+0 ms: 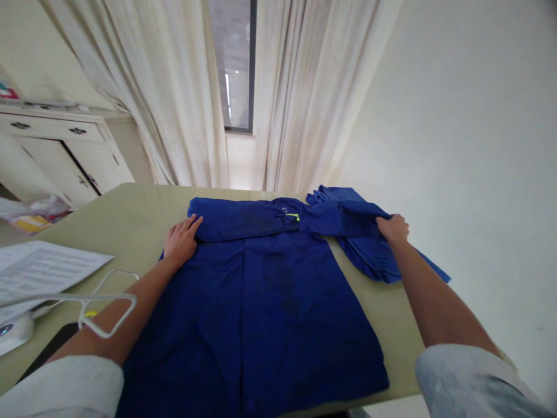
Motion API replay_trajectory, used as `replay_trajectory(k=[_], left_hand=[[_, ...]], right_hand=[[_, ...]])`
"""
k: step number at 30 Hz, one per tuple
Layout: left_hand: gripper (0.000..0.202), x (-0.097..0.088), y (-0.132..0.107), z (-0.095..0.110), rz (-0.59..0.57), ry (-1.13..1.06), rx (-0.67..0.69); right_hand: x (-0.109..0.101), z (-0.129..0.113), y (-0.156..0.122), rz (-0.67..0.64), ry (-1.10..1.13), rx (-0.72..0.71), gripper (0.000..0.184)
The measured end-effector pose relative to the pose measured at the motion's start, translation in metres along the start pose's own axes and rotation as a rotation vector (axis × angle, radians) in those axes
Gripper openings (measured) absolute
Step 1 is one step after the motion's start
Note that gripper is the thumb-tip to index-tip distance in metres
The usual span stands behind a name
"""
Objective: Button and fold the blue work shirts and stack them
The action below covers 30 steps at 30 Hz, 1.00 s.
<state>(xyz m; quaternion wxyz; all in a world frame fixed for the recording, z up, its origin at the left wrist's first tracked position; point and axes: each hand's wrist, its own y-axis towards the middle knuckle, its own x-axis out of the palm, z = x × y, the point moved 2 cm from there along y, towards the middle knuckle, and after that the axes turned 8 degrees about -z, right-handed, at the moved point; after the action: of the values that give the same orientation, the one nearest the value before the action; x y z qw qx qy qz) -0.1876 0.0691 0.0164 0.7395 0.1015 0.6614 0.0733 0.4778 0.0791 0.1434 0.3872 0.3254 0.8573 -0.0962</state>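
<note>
A dark blue work jacket [278, 302] lies spread on the table, front side up, its collar at the far side. Its left-hand sleeve [235, 223] is folded across the chest below the collar. My left hand [181, 237] rests with fingers stretched on the fold at the left shoulder. Closed around the right-hand sleeve, my right hand [394, 228] holds it out to the right. Beneath that sleeve is another crumpled blue garment [369, 264]. A yellow-green label [293, 216] shows inside the collar.
Printed sheets [56, 264] lie on the table [134, 212] at the left. Nearer me are a white wire stand [108, 297], a white device [16, 331] and a black flat object [54, 348]. Curtains [174, 87] and a white cabinet [65, 145] stand beyond; a wall [470, 128] rises at right.
</note>
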Motion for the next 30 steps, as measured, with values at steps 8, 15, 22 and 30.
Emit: replay_trajectory(k=[8,15,22,30], left_hand=[[0.063,-0.026,0.026,0.062,-0.106,-0.480,-0.073],[0.070,-0.041,0.024,0.170,-0.453,-1.980,-0.076],[0.031,-0.014,0.019,0.095,0.092,-1.909,-0.787],[0.047,-0.023,0.072,0.095,0.258,-1.476,-0.577]], right_hand=[[-0.018,-0.159,-0.066,-0.888,0.867,-0.328,0.085],[0.123,-0.201,-0.165,-1.219,0.578,-0.612,0.081],[0.195,-0.096,-0.143,-0.514,-0.097,-0.835,0.094],[0.219,-0.055,-0.158,-0.429,-0.228,-0.906,0.049]])
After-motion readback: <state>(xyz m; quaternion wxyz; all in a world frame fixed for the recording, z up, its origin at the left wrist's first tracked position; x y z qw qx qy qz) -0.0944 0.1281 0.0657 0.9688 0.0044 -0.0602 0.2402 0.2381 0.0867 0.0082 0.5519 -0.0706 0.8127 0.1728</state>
